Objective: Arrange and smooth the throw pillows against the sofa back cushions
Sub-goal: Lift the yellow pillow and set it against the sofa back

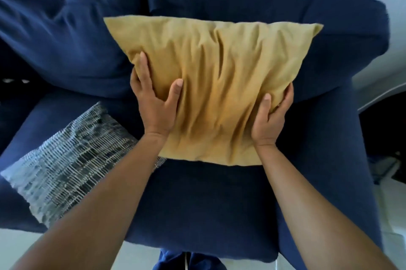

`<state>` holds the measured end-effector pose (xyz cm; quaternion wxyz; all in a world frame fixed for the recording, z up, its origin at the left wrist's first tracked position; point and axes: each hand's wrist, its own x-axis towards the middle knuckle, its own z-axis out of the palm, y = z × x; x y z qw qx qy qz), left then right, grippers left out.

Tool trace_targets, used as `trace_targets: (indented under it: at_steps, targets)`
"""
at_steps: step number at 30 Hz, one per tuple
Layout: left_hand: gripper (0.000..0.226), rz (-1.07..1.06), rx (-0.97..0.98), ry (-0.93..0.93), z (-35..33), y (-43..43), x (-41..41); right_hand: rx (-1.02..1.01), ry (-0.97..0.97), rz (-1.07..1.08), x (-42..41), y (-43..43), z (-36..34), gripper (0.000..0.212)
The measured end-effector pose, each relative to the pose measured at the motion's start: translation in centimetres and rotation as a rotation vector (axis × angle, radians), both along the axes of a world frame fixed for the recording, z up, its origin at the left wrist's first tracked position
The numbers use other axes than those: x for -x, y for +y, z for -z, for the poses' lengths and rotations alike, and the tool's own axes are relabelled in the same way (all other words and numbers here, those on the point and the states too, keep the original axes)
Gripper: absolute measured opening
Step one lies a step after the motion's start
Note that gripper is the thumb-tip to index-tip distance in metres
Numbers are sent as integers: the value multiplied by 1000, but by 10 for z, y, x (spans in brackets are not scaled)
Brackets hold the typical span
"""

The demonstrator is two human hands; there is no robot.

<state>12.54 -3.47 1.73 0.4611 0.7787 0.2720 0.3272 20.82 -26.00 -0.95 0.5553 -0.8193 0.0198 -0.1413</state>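
1. Mustard-yellow, soft and deeply creased, the square fabric throw pillow (219,85) stands on the navy seat cushion (208,203), leaning toward the navy back cushion (263,1) at twelve o'clock.
2. Our left hand (153,102) clasps its nine o'clock edge, thumb on the face, fingers spread along the side; our right hand (272,115) closes around the four o'clock edge.
3. We judge that squeezing could deepen the wrinkles, and the limp filling may slump forward once released.
4. A grey-and-black woven patterned pillow (72,159) lies flat at eight o'clock, not yet placed.
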Motion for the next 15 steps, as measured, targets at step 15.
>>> trace_targets:
  at_steps: [15]
  targets:
    - [98,106,86,315,40,3,-41,185,213,11,-22,-11,51,68]
